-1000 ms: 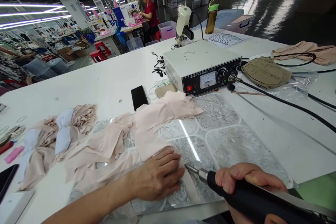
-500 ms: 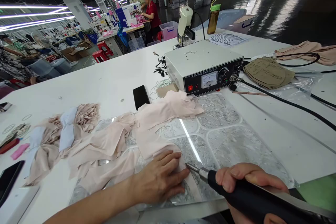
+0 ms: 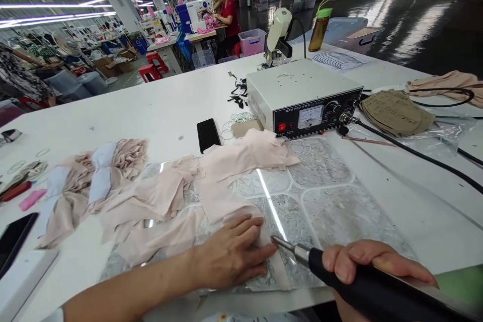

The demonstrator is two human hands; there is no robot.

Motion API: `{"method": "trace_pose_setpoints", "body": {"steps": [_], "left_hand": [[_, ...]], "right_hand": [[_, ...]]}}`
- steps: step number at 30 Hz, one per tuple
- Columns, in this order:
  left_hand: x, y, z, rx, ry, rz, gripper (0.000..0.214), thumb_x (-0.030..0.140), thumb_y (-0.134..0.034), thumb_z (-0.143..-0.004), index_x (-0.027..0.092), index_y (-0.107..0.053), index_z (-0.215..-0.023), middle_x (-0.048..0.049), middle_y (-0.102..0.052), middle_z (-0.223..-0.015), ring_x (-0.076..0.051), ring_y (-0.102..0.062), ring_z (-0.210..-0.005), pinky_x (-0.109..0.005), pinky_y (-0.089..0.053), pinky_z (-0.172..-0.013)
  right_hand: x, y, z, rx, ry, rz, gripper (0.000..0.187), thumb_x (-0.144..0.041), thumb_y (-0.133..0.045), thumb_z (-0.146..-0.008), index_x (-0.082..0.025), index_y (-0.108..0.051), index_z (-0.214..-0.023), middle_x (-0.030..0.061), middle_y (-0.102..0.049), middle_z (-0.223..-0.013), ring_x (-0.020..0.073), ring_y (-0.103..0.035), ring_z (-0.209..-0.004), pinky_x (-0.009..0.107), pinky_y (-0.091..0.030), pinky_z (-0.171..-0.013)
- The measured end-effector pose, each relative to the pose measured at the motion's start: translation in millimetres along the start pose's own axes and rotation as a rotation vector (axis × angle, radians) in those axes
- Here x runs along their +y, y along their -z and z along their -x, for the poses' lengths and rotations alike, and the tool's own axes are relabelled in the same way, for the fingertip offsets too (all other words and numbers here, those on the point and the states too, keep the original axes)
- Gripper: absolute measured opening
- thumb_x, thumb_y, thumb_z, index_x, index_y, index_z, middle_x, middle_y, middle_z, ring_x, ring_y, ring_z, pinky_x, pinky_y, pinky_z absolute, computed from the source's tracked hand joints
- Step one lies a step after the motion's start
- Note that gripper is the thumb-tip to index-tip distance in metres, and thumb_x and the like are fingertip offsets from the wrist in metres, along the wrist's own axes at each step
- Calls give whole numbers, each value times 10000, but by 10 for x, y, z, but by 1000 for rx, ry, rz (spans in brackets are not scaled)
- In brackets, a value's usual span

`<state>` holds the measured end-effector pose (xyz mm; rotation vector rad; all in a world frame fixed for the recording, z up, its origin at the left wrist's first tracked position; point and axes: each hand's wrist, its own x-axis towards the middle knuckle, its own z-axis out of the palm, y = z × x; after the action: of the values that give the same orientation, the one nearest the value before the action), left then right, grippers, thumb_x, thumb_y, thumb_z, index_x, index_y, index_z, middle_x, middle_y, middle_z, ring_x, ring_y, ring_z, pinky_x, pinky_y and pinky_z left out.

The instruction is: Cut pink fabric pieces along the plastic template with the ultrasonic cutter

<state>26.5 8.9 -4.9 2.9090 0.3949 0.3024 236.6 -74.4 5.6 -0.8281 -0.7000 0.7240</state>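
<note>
My left hand (image 3: 237, 251) rests palm down on a pale pink cloth strip (image 3: 279, 269), fingers lying on it and slightly bent. In my right hand (image 3: 377, 261) is a black handheld welding tool (image 3: 354, 282) with a slim metal tip (image 3: 283, 244). That tip meets the cloth's edge beside my left index finger; whether it presses on it I cannot tell. Under the cloth lies a clear, marble-patterned mat (image 3: 335, 206). More pale pink cloth pieces (image 3: 241, 156) are spread and piled beyond my left hand.
A control box (image 3: 302, 90) with a gauge and cable stands behind the mat. A black phone (image 3: 208, 135) lies nearby. To the left are tied beige cloth bundles (image 3: 101, 171) and another phone (image 3: 15, 239). A bottle (image 3: 320, 30) stands at the back; two people work beyond.
The view has shifted a little, so most things appear further right. My left hand and the tool's tip keep nearly the same places at the cloth's edge.
</note>
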Motion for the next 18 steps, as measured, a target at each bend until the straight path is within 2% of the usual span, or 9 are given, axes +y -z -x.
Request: {"method": "trace_pose_setpoints", "body": {"steps": [2, 7, 13, 18], "left_hand": [[3, -1, -1, 3, 3, -3, 370, 393, -444, -982, 158, -538, -1251, -133, -549, -1050, -309, -485, -1208, -468, -405, -1048], [2, -8, 4, 3, 3, -3, 367, 383, -465, -974, 160, -529, -1260, -131, -548, -1062, -302, -480, -1217, -464, -397, -1058], [-6, -21, 16, 5, 4, 13, 370, 377, -492, -964, 158, -526, -1260, -136, -553, -1066, -308, -471, -1230, -476, -398, -1053], [-4, -31, 14, 2, 6, 12, 362, 377, -479, -970, 160, -530, -1255, -135, -555, -1065, -310, -468, -1235, -482, -409, -1041]], "right_hand": [[5, 8, 1, -30, -17, 21, 198, -467, -630, -782, -279, -623, -841, 4, -562, -700, 157, -549, -539, 365, -534, -527], [16, 0, 28, -8, -33, 34, 202, -475, -632, -760, -281, -601, -807, 7, -560, -684, 182, -546, -531, 400, -521, -515], [30, -1, 43, -16, -58, 15, 205, -473, -659, -754, -287, -586, -799, -1, -554, -693, 176, -544, -523, 389, -528, -510], [14, 7, 6, -103, 44, 55, 198, -458, -627, -798, -261, -605, -794, 3, -587, -697, 158, -549, -512, 370, -546, -513]]}}
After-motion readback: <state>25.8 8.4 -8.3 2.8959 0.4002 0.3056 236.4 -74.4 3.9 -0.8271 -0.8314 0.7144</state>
